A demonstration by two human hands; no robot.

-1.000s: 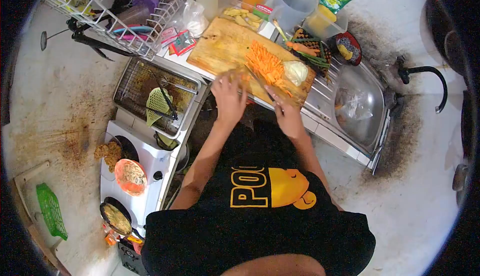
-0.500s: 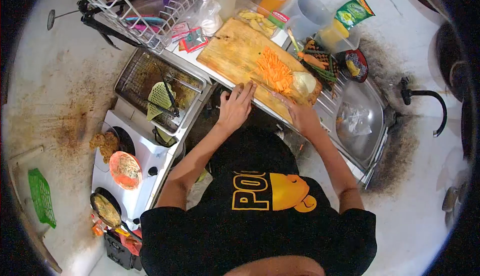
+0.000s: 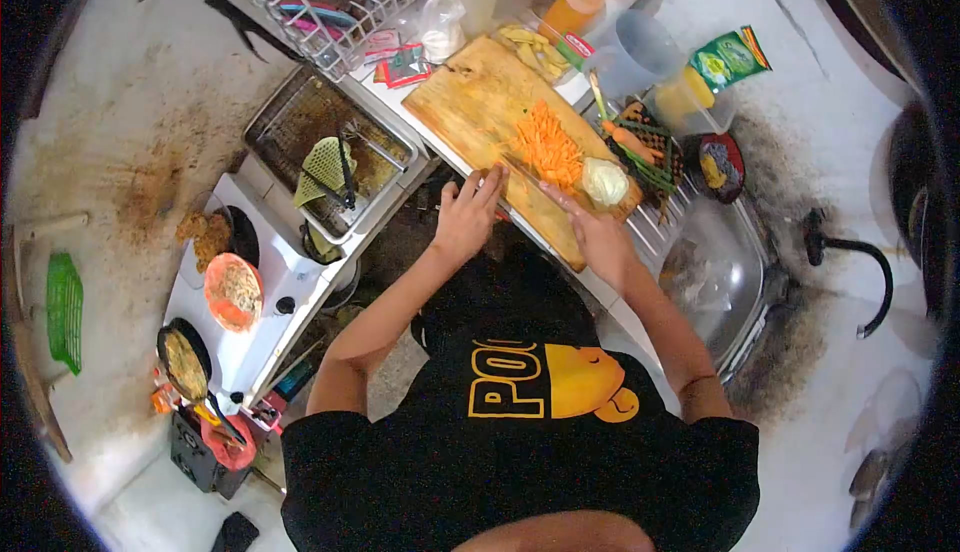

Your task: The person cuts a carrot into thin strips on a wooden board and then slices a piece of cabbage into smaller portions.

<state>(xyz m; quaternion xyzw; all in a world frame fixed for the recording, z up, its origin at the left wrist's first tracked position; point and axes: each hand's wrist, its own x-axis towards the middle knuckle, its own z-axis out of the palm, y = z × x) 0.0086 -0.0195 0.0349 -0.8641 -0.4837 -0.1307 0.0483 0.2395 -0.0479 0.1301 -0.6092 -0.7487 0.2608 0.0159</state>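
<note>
At the cutting board (image 3: pixel 450 97), the right hand (image 3: pixel 604 244) hides the knife's (image 3: pixel 528 172) handle; the blade looks blurred. Left of it, the view's top edge crops the dish rack (image 3: pixel 378 12).

Our bare left hand (image 3: pixel 468 217) and right hand (image 3: pixel 602 244) at a tan, rectangular wooden cutting board (image 3: pixel 455 102)

We grip a narrow-bladed knife (image 3: pixel 522 173) in the right, the left's fingertips near its tip; beyond the blade we see heaped thin orange strips (image 3: pixel 549 148) and a pale, rounded vegetable piece (image 3: pixel 605 182).

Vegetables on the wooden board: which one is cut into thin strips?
The orange pile on the wooden board, a heap of slivers; the pale chunk to its right is one rounded piece.
</note>
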